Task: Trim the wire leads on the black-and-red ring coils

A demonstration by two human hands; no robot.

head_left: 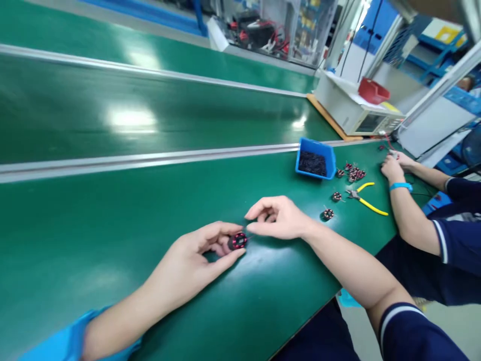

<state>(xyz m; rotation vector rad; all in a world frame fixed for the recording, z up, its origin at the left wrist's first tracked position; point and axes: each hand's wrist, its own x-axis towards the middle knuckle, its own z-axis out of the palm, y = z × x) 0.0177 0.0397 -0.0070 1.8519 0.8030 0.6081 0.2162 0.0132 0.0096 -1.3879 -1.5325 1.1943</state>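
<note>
In my left hand (195, 255) is a small wound motor stator (239, 240), black with reddish coils, gripped between the curled fingers and thumb just above the green table. A thin wire lead sticks out of it to the right. My right hand (281, 218) is just beside it, thumb and forefinger brought close together in a pinch near the lead. Whatever sits between those fingertips is too small to make out. Right of my right hand, a loose stator (327, 214) and another stator (336, 196) lie on the table.
A blue bin (329, 159) holds many thin black pieces. Near it lie a pile of stators (356, 174) and yellow-handled cutters (370, 204). At the right, a co-worker's hands (394, 164) work beside a beige instrument (349, 108). A metal rail (169, 158) crosses the table.
</note>
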